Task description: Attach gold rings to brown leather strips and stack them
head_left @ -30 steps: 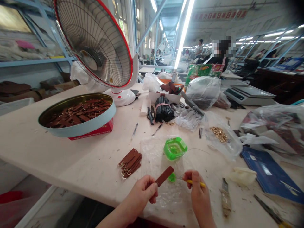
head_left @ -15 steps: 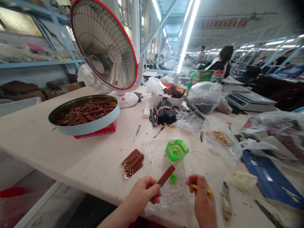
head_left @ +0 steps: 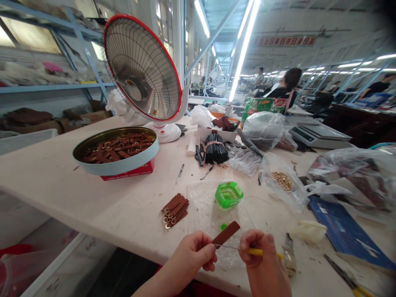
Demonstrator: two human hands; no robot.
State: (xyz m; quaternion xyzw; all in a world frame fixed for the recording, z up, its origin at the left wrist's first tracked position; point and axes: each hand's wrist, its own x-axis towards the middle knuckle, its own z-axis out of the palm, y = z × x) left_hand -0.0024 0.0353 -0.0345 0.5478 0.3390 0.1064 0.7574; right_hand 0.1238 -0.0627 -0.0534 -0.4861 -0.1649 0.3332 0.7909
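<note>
My left hand point(head_left: 195, 251) pinches one end of a brown leather strap point(head_left: 227, 234) between thumb and fingers; its rounded far end points up and right. My right hand point(head_left: 266, 264) is closed on a yellow-handled awl point(head_left: 256, 251). The thin metal shaft reaches left, its tip at the strap's pinched end beside my left thumb. Whether the tip touches the leather I cannot tell. A small green cap point(head_left: 223, 227) lies behind the strap, partly hidden. Beyond it, a green open container point(head_left: 229, 194) stands on a clear plastic sheet point(head_left: 198, 198).
Brown straps with metal rings point(head_left: 175, 209) lie stacked at left. A round tin point(head_left: 123, 163) of similar straps sits on a red box, near a fan point(head_left: 144, 68). At right are a bag of gold hardware point(head_left: 282, 181), a blue folder point(head_left: 346, 231) and scissors point(head_left: 340, 272).
The awl's tip has come left to the strap's pinched end. My left hand and the strap have shifted slightly right, and the strap now partly covers the green cap. The view has turned slightly.
</note>
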